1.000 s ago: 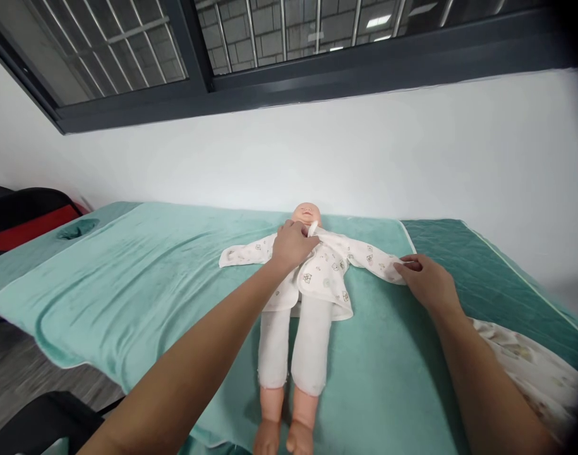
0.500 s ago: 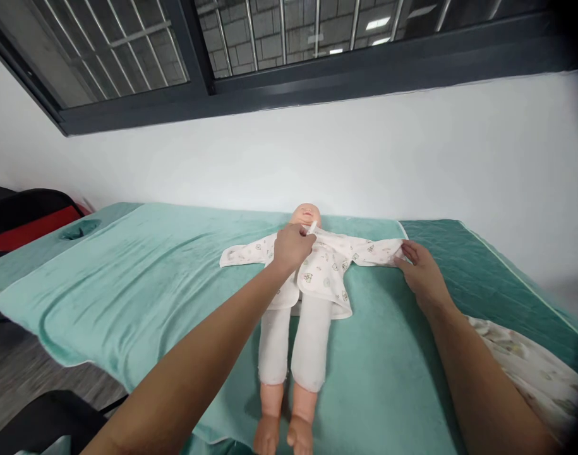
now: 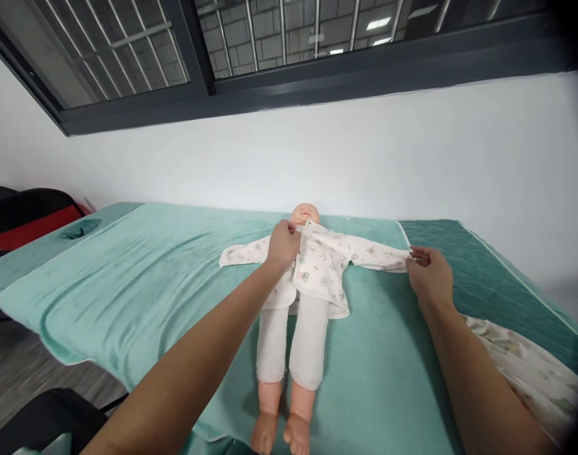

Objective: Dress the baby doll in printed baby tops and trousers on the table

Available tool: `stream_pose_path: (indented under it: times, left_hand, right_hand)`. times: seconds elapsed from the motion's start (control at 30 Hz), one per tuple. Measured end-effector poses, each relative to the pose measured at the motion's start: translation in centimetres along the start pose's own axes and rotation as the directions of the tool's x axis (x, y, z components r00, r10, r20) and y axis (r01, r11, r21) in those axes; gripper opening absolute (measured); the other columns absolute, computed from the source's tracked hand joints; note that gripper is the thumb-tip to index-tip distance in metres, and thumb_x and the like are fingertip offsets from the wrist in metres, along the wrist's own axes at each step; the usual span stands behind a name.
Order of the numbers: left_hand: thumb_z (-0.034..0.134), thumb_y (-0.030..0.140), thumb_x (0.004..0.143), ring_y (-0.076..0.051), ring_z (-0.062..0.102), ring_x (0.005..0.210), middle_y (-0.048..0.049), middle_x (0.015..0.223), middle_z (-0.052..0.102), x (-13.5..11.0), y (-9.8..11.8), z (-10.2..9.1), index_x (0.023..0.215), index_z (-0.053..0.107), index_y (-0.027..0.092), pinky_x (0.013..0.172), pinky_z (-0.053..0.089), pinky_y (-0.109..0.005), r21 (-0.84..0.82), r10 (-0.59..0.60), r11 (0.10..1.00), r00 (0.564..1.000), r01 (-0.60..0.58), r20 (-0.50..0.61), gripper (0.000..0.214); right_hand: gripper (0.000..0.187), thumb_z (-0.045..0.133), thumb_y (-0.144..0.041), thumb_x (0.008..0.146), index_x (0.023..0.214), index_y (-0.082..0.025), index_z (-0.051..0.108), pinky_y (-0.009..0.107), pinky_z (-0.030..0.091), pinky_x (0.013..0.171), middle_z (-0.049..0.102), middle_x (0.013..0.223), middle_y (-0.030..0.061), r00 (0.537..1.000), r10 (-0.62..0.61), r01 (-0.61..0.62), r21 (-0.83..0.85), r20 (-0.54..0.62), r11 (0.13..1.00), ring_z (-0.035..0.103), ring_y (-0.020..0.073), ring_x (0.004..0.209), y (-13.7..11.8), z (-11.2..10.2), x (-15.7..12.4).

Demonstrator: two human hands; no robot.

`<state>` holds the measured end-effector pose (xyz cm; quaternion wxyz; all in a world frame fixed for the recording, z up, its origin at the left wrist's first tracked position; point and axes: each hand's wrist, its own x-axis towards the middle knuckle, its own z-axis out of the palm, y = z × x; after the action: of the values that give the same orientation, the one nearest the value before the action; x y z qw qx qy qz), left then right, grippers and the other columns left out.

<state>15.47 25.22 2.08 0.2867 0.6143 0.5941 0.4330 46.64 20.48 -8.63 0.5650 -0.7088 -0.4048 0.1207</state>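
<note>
Teal towelling covers the bed [image 3: 127, 284], and a doll [image 3: 293, 341] lies on its back at the middle, bare feet at the near edge, head towards the far edge. A printed cloth [image 3: 520, 360] lies at the near right corner. Both forearms reach straight out over the bed. The left hand [image 3: 282, 243], knuckles up and fingers curled tight, grips the front of the doll's jacket [image 3: 324, 265] beside the neck. The right hand [image 3: 431, 275], nearer the right edge, pinches the cuff of the outstretched sleeve [image 3: 383, 258] between thumb and fingertips. Behind the far edge stands a white wall [image 3: 412, 158] with a barred window [image 3: 270, 38] above.
</note>
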Motion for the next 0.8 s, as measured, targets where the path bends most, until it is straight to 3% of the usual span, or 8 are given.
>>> stream_pose_path:
  times: [0.13, 0.3, 0.4, 0.5, 0.57, 0.63, 0.73, 0.8]
  left_hand:
    - [0.058, 0.036, 0.083, -0.019, 0.057, 0.097, -0.0085, 0.108, 0.061, -0.8, 0.4, -0.1, 0.098, 0.057, 0.019, 0.083, 0.044, -0.031, 0.101, 0.094, 0.990, 0.994, -0.099, 0.050, 0.023]
    - [0.053, 0.016, 0.081, -0.017, 0.055, 0.111, -0.0063, 0.117, 0.057, -4.1, -0.7, -1.6, 0.107, 0.057, 0.021, 0.098, 0.044, -0.031, 0.081, 0.235, 0.967, 0.970, -0.240, 0.066, 0.027]
    - [0.048, 0.015, 0.086, -0.017, 0.053, 0.117, -0.0049, 0.120, 0.057, -7.6, -3.2, -3.4, 0.110, 0.057, 0.024, 0.102, 0.043, -0.032, 0.033, 0.318, 0.948, 0.948, -0.318, -0.012, 0.027]
    - [0.046, 0.021, 0.091, -0.019, 0.054, 0.118, -0.0062, 0.122, 0.058, -11.0, -6.7, -5.6, 0.104, 0.060, 0.023, 0.101, 0.045, -0.035, 0.046, 0.283, 0.959, 0.955, -0.280, -0.090, 0.019]
    - [0.043, 0.022, 0.093, -0.019, 0.057, 0.112, -0.0063, 0.118, 0.059, -12.6, -8.9, -6.8, 0.107, 0.059, 0.024, 0.099, 0.047, -0.036, 0.033, 0.228, 0.974, 0.972, -0.226, -0.063, 0.021]
    - [0.043, 0.018, 0.091, -0.019, 0.056, 0.114, -0.0060, 0.120, 0.059, -13.8, -10.5, -7.7, 0.114, 0.057, 0.024, 0.102, 0.046, -0.037, 0.059, 0.226, 0.972, 0.974, -0.226, 0.009, 0.027]
    - [0.051, 0.015, 0.085, -0.021, 0.051, 0.124, -0.0070, 0.130, 0.055, -14.8, -11.8, -8.3, 0.124, 0.053, 0.024, 0.109, 0.041, -0.041, 0.186, 0.274, 0.940, 0.958, -0.285, 0.087, 0.040]
    - [0.055, 0.018, 0.084, -0.024, 0.050, 0.125, -0.0086, 0.132, 0.054, -15.2, -12.1, -8.3, 0.123, 0.054, 0.023, 0.108, 0.040, -0.043, 0.283, 0.277, 0.914, 0.957, -0.291, 0.091, 0.039]
  right_hand:
    - [0.041, 0.056, -0.019, 0.073, 0.112, -0.011, 0.064, 0.044, 0.045, 0.095, 0.060, 0.113, 0.0168, 0.985, -0.166, 0.158, -0.136, -0.050, 0.978, 0.057, 0.0264, 0.099, -1.0, -0.5, -0.7]
    - [0.031, 0.054, -0.028, 0.088, 0.117, -0.019, 0.060, 0.043, 0.045, 0.099, 0.059, 0.116, 0.0114, 0.895, -0.443, 0.445, -0.032, 0.052, 0.895, 0.055, 0.0257, 0.112, -4.2, 0.9, -4.3]
    - [0.032, 0.055, -0.033, 0.092, 0.123, -0.024, 0.056, 0.044, 0.042, 0.106, 0.059, 0.125, 0.0085, 0.782, -0.569, 0.552, 0.141, 0.254, 0.822, 0.053, 0.0244, 0.120, -6.7, 2.2, -8.3]
    - [0.043, 0.055, -0.034, 0.094, 0.136, -0.029, 0.048, 0.046, 0.034, 0.115, 0.048, 0.145, 0.0067, 0.644, -0.615, 0.581, 0.232, 0.456, 0.780, 0.042, 0.0246, 0.136, -8.4, 3.0, -12.4]
    - [0.046, 0.052, -0.034, 0.096, 0.141, -0.030, 0.043, 0.047, 0.032, 0.117, 0.039, 0.152, 0.0060, 0.638, -0.594, 0.556, 0.239, 0.490, 0.796, 0.035, 0.0244, 0.141, -8.8, 3.2, -14.4]
    - [0.046, 0.052, -0.033, 0.096, 0.141, -0.030, 0.043, 0.048, 0.032, 0.117, 0.038, 0.153, 0.0069, 0.665, -0.579, 0.538, 0.235, 0.471, 0.809, 0.035, 0.0246, 0.141, -8.8, 3.0, -15.6]
    - [0.044, 0.053, -0.031, 0.095, 0.138, -0.028, 0.045, 0.049, 0.034, 0.115, 0.043, 0.149, 0.0088, 0.693, -0.576, 0.538, 0.222, 0.433, 0.813, 0.039, 0.0250, 0.138, -8.1, 2.5, -16.6]
    - [0.045, 0.052, -0.031, 0.094, 0.138, -0.027, 0.045, 0.049, 0.038, 0.111, 0.046, 0.144, 0.0103, 0.742, -0.542, 0.515, 0.182, 0.395, 0.838, 0.043, 0.0257, 0.135, -7.4, 2.2, -17.1]
